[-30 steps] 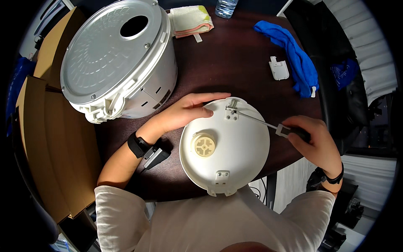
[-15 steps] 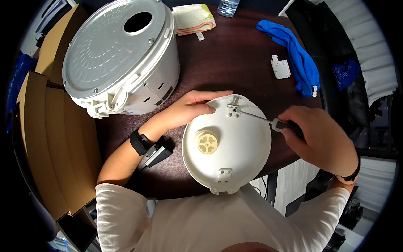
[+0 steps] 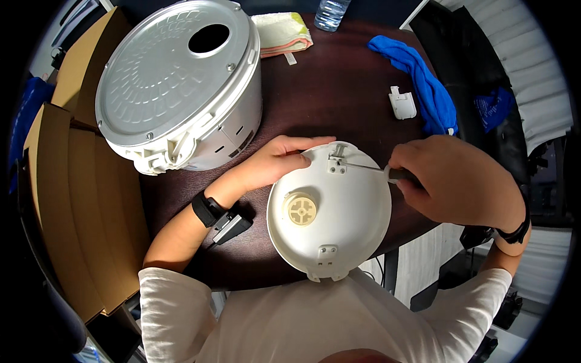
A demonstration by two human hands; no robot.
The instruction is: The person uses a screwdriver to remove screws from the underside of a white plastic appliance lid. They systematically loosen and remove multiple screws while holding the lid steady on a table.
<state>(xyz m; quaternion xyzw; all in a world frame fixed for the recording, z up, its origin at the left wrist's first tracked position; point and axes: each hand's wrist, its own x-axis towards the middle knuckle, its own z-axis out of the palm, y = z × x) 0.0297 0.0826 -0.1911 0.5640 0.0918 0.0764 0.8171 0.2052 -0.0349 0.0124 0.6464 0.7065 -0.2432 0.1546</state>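
A round white lid part (image 3: pixel 339 224) with a beige hub in its middle lies at the near edge of the dark table (image 3: pixel 339 85). My left hand (image 3: pixel 281 160) rests on its far left rim and steadies it. My right hand (image 3: pixel 451 181) grips a screwdriver (image 3: pixel 369 167). The thin shaft reaches left to a small bracket at the top of the lid part. A black band sits on each wrist.
An upturned white cooker body (image 3: pixel 178 91) stands at the far left. A blue cloth (image 3: pixel 423 81), a small white plastic piece (image 3: pixel 402 103), a folded towel (image 3: pixel 281 33) and a bottle (image 3: pixel 331 13) lie farther back. Cardboard boxes (image 3: pixel 66 181) are at the left. A small black clip (image 3: pixel 229 225) lies by my left wrist.
My right hand has come up and in over the lid's right edge, still with the screwdriver at the bracket. My left hand has stayed on the rim.
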